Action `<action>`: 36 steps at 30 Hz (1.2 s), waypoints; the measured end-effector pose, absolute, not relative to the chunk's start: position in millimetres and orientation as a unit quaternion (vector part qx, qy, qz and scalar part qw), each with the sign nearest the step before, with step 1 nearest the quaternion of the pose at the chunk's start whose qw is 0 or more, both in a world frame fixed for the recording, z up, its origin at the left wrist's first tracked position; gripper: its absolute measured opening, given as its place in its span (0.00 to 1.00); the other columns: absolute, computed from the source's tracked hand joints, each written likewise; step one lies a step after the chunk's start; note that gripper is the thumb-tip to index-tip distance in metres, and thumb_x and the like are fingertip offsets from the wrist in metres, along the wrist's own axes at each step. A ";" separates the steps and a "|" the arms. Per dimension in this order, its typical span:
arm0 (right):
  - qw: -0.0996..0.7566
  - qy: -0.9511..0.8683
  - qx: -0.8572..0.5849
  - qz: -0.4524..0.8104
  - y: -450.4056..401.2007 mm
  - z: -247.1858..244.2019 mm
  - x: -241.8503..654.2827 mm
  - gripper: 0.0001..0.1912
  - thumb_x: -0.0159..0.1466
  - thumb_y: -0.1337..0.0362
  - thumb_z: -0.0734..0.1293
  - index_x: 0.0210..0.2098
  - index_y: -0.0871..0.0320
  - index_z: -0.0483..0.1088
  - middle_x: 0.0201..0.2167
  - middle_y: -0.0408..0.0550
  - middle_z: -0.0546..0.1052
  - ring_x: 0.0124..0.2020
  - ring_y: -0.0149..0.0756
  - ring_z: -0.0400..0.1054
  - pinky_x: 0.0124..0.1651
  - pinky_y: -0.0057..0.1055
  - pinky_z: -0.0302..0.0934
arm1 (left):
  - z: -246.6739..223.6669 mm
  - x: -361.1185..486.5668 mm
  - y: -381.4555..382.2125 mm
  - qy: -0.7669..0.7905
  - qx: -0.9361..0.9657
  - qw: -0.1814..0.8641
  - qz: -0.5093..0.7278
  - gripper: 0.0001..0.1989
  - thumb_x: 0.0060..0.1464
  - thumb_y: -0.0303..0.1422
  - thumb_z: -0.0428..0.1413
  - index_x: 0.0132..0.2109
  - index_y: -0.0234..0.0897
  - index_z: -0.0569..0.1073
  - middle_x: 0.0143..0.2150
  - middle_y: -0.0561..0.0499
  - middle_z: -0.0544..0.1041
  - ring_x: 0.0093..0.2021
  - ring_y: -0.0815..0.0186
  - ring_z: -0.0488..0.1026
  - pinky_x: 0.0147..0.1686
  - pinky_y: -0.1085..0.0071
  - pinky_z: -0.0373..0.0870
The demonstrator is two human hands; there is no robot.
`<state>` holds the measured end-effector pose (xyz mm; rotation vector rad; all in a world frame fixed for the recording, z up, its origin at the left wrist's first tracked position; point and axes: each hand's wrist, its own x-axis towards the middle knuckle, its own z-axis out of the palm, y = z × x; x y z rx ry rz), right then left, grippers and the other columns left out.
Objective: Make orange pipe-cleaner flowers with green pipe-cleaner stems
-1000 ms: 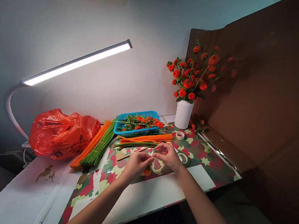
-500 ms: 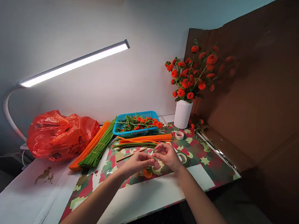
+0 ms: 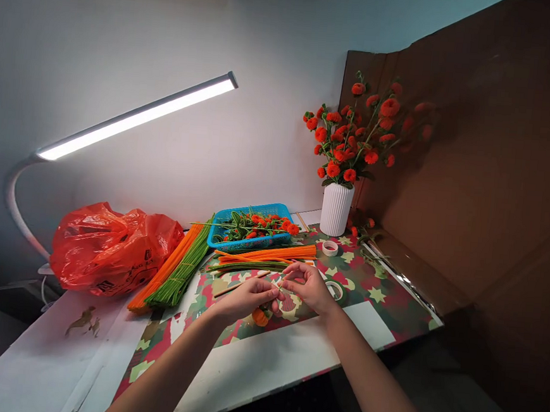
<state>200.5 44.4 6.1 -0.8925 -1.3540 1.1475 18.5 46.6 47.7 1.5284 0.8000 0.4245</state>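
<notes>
My left hand [image 3: 251,298] is closed, its thumb and finger pinched together over the mat. Just below its fingers hangs an orange pipe-cleaner flower [image 3: 260,317], which seems held by a stem that my fingers hide. My right hand [image 3: 309,288] is closed in a pinch close to the left fingertips. Something thin and pale shows between the two hands, too small to name. Beside my right hand lies a roll of green tape [image 3: 334,291]. Beyond the hands are orange pipe cleaners [image 3: 271,254] and green pipe cleaners [image 3: 246,266].
A blue basket [image 3: 215,239] of orange flowers stands behind. A white vase [image 3: 335,211] with orange flowers and a pale tape roll [image 3: 329,248] are at right. At left are pipe-cleaner bundles [image 3: 174,274], a red plastic bag [image 3: 109,250] and a lit lamp [image 3: 139,116].
The orange flower has shifted a little left and turned, together with my left hand. My right hand stays almost in place.
</notes>
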 end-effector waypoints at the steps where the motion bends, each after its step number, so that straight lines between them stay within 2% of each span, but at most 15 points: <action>1: 0.545 -0.574 -0.378 0.481 44.4 5.8 200.4 0.13 0.49 0.61 0.74 0.31 0.57 0.70 0.31 0.45 0.77 0.34 0.37 0.73 0.45 0.38 0.64 | 47.7 18.6 46.3 0.357 0.668 0.627 0.183 0.22 0.51 0.49 0.55 0.34 0.31 0.77 0.27 0.47 0.78 0.30 0.66 0.73 0.34 0.73 0.65; 3: 0.540 -0.577 -0.386 0.476 45.1 4.6 200.6 0.13 0.49 0.61 0.74 0.31 0.57 0.70 0.31 0.45 0.77 0.34 0.37 0.73 0.45 0.38 0.64 | 47.9 21.4 43.4 0.401 0.685 0.575 0.199 0.22 0.49 0.49 0.56 0.32 0.31 0.77 0.25 0.47 0.77 0.26 0.67 0.70 0.29 0.74 0.63; 5: 0.537 -0.578 -0.399 0.469 46.3 3.2 201.0 0.13 0.50 0.60 0.74 0.31 0.57 0.70 0.30 0.45 0.77 0.35 0.38 0.73 0.45 0.39 0.64 | 48.4 26.4 38.7 0.460 0.718 0.470 0.230 0.20 0.48 0.47 0.57 0.29 0.31 0.77 0.23 0.48 0.76 0.23 0.69 0.67 0.24 0.74 0.58; 7: 0.538 -0.580 -0.407 0.457 47.5 2.0 201.4 0.13 0.49 0.59 0.74 0.30 0.57 0.70 0.29 0.45 0.76 0.34 0.38 0.73 0.45 0.39 0.63 | 49.1 31.7 34.1 0.495 0.746 0.363 0.258 0.18 0.49 0.45 0.56 0.28 0.32 0.77 0.22 0.50 0.75 0.22 0.68 0.66 0.23 0.74 0.56; 9: 0.544 -0.580 -0.407 0.449 48.4 1.1 201.7 0.13 0.49 0.59 0.74 0.30 0.57 0.70 0.29 0.45 0.76 0.34 0.38 0.73 0.44 0.38 0.64 | 49.9 35.1 31.4 0.497 0.765 0.308 0.271 0.17 0.52 0.42 0.53 0.26 0.33 0.75 0.22 0.50 0.75 0.22 0.68 0.67 0.24 0.74 0.58; 12: 0.552 -0.575 -0.397 0.454 48.9 0.3 201.7 0.13 0.49 0.59 0.74 0.31 0.57 0.70 0.30 0.45 0.76 0.34 0.37 0.72 0.44 0.37 0.64 | 49.9 34.7 33.0 0.471 0.772 0.343 0.255 0.18 0.55 0.42 0.51 0.25 0.34 0.73 0.23 0.49 0.76 0.23 0.69 0.67 0.25 0.74 0.59; 17: 0.553 -0.573 -0.374 0.475 47.7 1.0 201.2 0.13 0.50 0.60 0.74 0.32 0.57 0.70 0.29 0.44 0.76 0.34 0.36 0.73 0.45 0.37 0.65 | 46.0 24.8 43.5 0.386 0.704 0.550 0.229 0.22 0.53 0.49 0.52 0.29 0.32 0.73 0.26 0.47 0.77 0.27 0.67 0.72 0.29 0.73 0.64; 20: 0.551 -0.575 -0.371 0.478 46.1 3.1 201.3 0.13 0.50 0.61 0.73 0.32 0.57 0.69 0.31 0.45 0.77 0.34 0.36 0.73 0.44 0.37 0.65 | 44.5 21.8 45.6 0.355 0.670 0.618 0.205 0.23 0.51 0.50 0.53 0.29 0.31 0.74 0.26 0.47 0.76 0.29 0.66 0.73 0.31 0.73 0.63; 22: 0.546 -0.577 -0.380 0.474 45.3 4.4 201.6 0.12 0.50 0.61 0.73 0.32 0.57 0.69 0.30 0.45 0.77 0.34 0.37 0.73 0.44 0.37 0.65 | 45.2 23.2 43.5 0.382 0.672 0.599 0.209 0.23 0.50 0.50 0.54 0.30 0.31 0.75 0.26 0.47 0.75 0.28 0.66 0.71 0.29 0.73 0.62; 27: 0.543 -0.583 -0.407 0.446 45.8 4.0 202.1 0.12 0.50 0.61 0.73 0.31 0.57 0.70 0.28 0.44 0.76 0.33 0.37 0.73 0.43 0.37 0.65 | 51.0 32.7 33.5 0.487 0.734 0.387 0.273 0.17 0.48 0.45 0.57 0.28 0.33 0.76 0.24 0.48 0.76 0.26 0.66 0.68 0.27 0.72 0.61; 29: 0.552 -0.580 -0.408 0.438 46.4 3.4 201.6 0.12 0.50 0.60 0.73 0.31 0.57 0.71 0.30 0.45 0.76 0.34 0.37 0.72 0.43 0.36 0.65 | 51.7 34.8 32.1 0.488 0.746 0.356 0.282 0.16 0.50 0.43 0.55 0.26 0.34 0.75 0.24 0.49 0.76 0.25 0.66 0.68 0.27 0.72 0.60; 32: 0.563 -0.570 -0.394 0.451 47.0 3.0 200.7 0.13 0.50 0.59 0.74 0.31 0.57 0.71 0.30 0.46 0.76 0.35 0.36 0.72 0.43 0.35 0.66 | 48.2 34.5 34.8 0.474 0.738 0.391 0.281 0.18 0.52 0.44 0.53 0.26 0.33 0.74 0.24 0.48 0.76 0.24 0.67 0.66 0.26 0.73 0.59; 36: 0.568 -0.555 -0.370 0.483 46.8 3.5 200.9 0.14 0.50 0.57 0.73 0.32 0.57 0.71 0.30 0.45 0.76 0.35 0.36 0.72 0.43 0.35 0.66 | 41.5 31.3 39.4 0.420 0.674 0.542 0.275 0.20 0.52 0.47 0.54 0.29 0.32 0.73 0.27 0.48 0.76 0.26 0.68 0.68 0.26 0.74 0.60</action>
